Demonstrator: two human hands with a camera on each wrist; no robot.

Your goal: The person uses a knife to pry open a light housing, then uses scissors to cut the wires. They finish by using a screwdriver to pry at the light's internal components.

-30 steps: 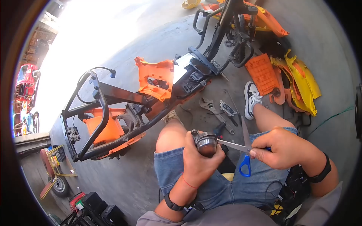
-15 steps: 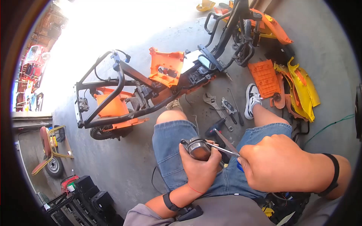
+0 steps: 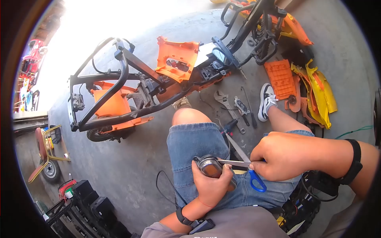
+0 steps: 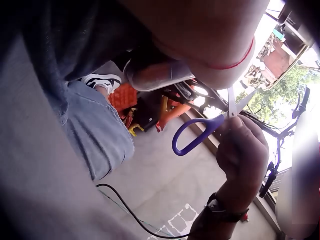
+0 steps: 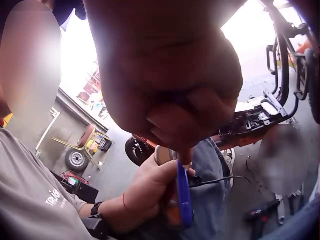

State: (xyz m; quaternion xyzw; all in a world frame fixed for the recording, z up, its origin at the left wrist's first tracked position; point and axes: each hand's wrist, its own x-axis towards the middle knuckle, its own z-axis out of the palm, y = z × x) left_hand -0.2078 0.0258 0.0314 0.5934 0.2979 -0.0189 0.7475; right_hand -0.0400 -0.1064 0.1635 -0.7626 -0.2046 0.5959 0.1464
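Note:
Over the thighs, my left hand (image 3: 210,189) grips a small round lamp (image 3: 211,168) with a clear cover and a brownish inside, fingers and thumb wrapped about its edges. Blue-handled scissors (image 3: 257,183) are pinched in my right hand (image 3: 276,155), their blades spread apart. One blade points left with its tip at the lamp's rim, near the left thumb; the other angles up and away. In the left wrist view, a handle loop of the scissors (image 4: 212,122) sticks out from the right hand (image 4: 245,152). The right hand's underside fills much of the right wrist view.
A stripped vehicle frame (image 3: 174,100) with an orange panel (image 3: 164,51) stands ahead. An adjustable wrench (image 3: 227,104), folding pliers (image 3: 241,106), a screwdriver (image 3: 250,109) and a dark power drill (image 3: 229,127) lie on the floor. Yellow panels (image 3: 326,95) lie to the right, a chair (image 3: 41,144) far left.
The scissor blades drew closer together, then spread again, one tip staying by the lamp. My right hand turned over and back, hiding then showing the blue handle. The lamp has shifted lower in view.

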